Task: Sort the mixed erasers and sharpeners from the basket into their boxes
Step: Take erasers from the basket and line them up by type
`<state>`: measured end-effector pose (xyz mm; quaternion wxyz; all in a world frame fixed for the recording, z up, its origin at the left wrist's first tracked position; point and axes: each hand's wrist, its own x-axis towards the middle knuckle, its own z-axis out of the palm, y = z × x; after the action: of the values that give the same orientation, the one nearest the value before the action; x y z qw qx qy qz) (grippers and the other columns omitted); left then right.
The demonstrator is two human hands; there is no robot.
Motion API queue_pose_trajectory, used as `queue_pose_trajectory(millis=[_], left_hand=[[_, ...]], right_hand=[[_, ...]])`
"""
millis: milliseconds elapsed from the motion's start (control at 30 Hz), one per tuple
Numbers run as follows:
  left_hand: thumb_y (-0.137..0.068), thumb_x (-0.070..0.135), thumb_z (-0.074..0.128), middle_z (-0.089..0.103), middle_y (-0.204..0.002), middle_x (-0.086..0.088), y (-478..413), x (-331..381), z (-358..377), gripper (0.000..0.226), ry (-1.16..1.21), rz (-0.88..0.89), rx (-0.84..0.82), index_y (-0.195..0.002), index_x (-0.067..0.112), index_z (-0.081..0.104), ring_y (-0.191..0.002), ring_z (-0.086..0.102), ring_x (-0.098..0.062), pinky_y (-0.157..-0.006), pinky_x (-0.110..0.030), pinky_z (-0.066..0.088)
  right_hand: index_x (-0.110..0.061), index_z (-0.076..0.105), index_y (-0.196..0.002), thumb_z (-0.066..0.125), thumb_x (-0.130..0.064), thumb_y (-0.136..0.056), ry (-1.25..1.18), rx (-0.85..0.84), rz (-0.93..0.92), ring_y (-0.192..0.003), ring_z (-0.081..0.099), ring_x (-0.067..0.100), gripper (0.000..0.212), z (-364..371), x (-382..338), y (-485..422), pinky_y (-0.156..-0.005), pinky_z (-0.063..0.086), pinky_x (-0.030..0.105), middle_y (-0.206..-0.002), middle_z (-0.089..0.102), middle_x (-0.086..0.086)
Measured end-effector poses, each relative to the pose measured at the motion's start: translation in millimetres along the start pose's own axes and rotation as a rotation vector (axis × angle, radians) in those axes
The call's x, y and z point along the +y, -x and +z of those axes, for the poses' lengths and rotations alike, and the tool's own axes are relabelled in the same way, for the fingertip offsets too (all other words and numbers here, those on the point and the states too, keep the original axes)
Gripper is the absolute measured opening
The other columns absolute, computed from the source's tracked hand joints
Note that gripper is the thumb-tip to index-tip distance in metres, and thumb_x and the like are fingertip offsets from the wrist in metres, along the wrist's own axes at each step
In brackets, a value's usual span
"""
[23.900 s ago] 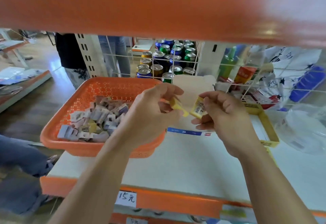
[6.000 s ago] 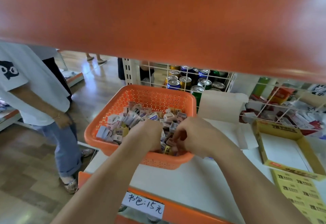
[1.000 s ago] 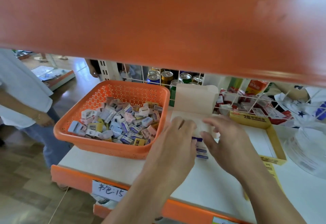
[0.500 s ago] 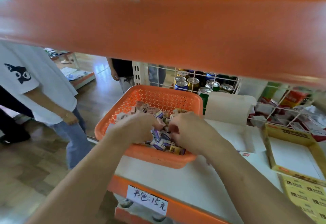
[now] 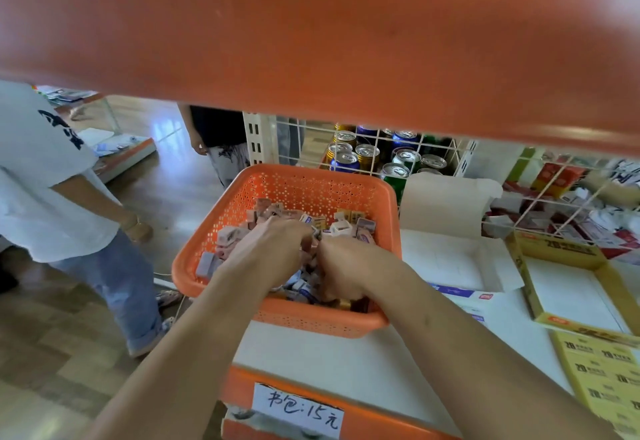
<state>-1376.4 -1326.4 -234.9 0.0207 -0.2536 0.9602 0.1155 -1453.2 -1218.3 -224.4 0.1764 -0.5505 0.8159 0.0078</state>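
The orange basket [image 5: 298, 185] sits near, for easy reach. Right of it, the white box [image 5: 440, 259] and yellow box [image 5: 575, 296] lie open, ready for pieces. Inside the basket, the left hand [image 5: 266, 252] and right hand [image 5: 349, 266] dig, fingers curled, into the erasers and sharpeners [image 5: 341, 226]; whether either grips one is hidden.

Glossy wood-plank floor [image 5: 52, 353], orange shelf beam [image 5: 311, 31] overhead, white slotted upright [image 5: 255, 140] behind

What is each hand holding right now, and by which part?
It cannot be told: left hand and right hand are both dug into the erasers and sharpeners in the orange basket, any grip hidden.
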Motion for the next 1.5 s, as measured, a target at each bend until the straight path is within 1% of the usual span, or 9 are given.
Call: queue_pose_trajectory(millis=[300,467,533,633,733,867,1067,1300,1500], left_hand=[[-0.089,0.021,0.065,0.06,-0.104,0.001,5.6,-1.3,3.6,0.016,0.111,-0.033,0.205,-0.081,0.03,0.054,-0.079,0.056,-0.016,-0.06,-0.027,0.043],[-0.091,0.015,0.059,0.057,-0.078,0.006,11.2,1.1,-5.2,0.013,0.316,-0.025,0.271,-0.1,0.023,0.055,-0.053,0.042,-0.003,-0.036,-0.01,0.033],[-0.09,0.015,0.061,0.058,-0.068,0.003,16.0,3.3,-11.8,0.023,0.544,-0.042,0.317,-0.109,0.027,0.055,-0.046,0.041,-0.005,-0.035,-0.009,0.031],[-0.087,0.022,0.067,0.068,-0.07,0.002,30.2,18.9,-22.8,0.017,0.827,-0.034,0.372,-0.101,0.032,0.063,-0.057,0.063,-0.016,-0.055,-0.026,0.057],[-0.08,0.03,0.071,0.072,-0.071,0.003,52.1,58.0,-32.6,0.009,0.964,0.103,0.345,-0.083,0.024,0.066,-0.065,0.069,-0.016,-0.068,-0.033,0.06],[-0.083,0.042,0.067,0.07,-0.062,0.002,73.2,112.2,-19.9,0.017,0.932,0.252,0.159,-0.079,0.026,0.067,-0.05,0.065,-0.014,-0.054,-0.031,0.052],[-0.093,0.03,0.057,0.069,-0.071,0.004,88.7,161.2,52.4,0.01,0.898,0.229,-0.037,-0.084,0.03,0.057,-0.049,0.063,-0.005,-0.049,-0.013,0.041],[-0.093,0.035,0.055,0.063,-0.074,0.007,72.0,135.5,96.0,0.014,0.626,-0.002,0.06,-0.084,0.027,0.05,-0.064,0.059,-0.004,-0.062,-0.026,0.047],[-0.089,0.048,0.058,0.05,-0.092,0.007,75.2,136.2,89.2,0.027,0.418,0.015,-0.002,-0.108,0.029,0.052,-0.074,0.05,-0.002,-0.066,-0.019,0.034]], right_hand=[[-0.006,0.061,-0.084,0.064,-0.007,-0.075,-0.079,0.08,-0.009,-0.07,0.057,0.026,0.01,6.0,2.2,-1.1,-0.052,0.044,0.032,-0.074,0.057,0.007],[-0.015,0.057,-0.097,0.062,-0.016,-0.084,-0.35,0.372,0.028,-0.079,0.059,0.018,0.014,-3.2,5.0,9.6,-0.066,0.052,0.032,-0.09,0.061,0.002],[-0.019,0.058,-0.099,0.062,-0.019,-0.087,-0.484,0.5,0.044,-0.076,0.056,0.005,0.013,-6.9,10.8,26.8,-0.063,0.047,0.018,-0.088,0.06,-0.007],[-0.029,0.058,-0.089,0.066,-0.023,-0.087,-0.632,0.641,0.09,-0.066,0.055,-0.002,0.01,-10.9,29.2,58.5,-0.053,0.039,0.008,-0.079,0.06,-0.013],[-0.027,0.06,-0.085,0.067,-0.021,-0.086,-0.845,0.735,0.156,-0.066,0.065,0.009,0.01,-6.6,59.2,89.0,-0.06,0.053,0.028,-0.078,0.064,-0.007],[-0.02,0.061,-0.08,0.066,-0.006,-0.086,-0.942,0.739,0.221,-0.06,0.065,0.018,0.016,17.5,96.5,128.8,-0.06,0.051,0.039,-0.075,0.062,0.0],[-0.002,0.061,-0.074,0.065,0.004,-0.082,-0.951,0.492,0.327,-0.052,0.058,0.016,0.012,61.7,126.5,168.0,-0.049,0.046,0.023,-0.07,0.06,0.011],[-0.018,0.063,-0.07,0.069,-0.011,-0.081,-0.788,0.44,0.435,-0.046,0.054,0.004,0.015,87.4,128.3,162.0,-0.049,0.044,0.02,-0.058,0.064,0.0],[-0.029,0.066,-0.085,0.074,-0.022,-0.078,-0.538,0.417,0.386,-0.067,0.052,-0.005,0.013,84.6,129.0,159.9,-0.059,0.039,0.005,-0.086,0.061,-0.012]])
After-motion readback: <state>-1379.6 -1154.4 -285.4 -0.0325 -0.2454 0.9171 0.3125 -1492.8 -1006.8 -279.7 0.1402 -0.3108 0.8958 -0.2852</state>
